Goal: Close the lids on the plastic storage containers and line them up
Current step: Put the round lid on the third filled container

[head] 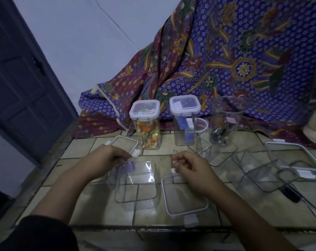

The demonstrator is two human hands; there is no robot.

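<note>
An open clear container [136, 183] lies on the table in front of me. My left hand [106, 156] touches its far left corner near a purple piece, fingers curled. To its right lies a clear lid with a white rim [185, 207]; my right hand [189, 167] pinches the white clip at its far edge. Another lid [123, 144] lies behind my left hand. At the back stand two lidded containers, one with colourful contents [148, 124] and one with blue and white pieces [185, 120].
An open tall clear container [224, 120] stands at the back right. Several open clear containers [257, 171] and a large lid [295, 156] lie at the right. Patterned cloth [226, 60] hangs behind. A dark door [17, 84] is at left. The table's front edge [153, 227] is near.
</note>
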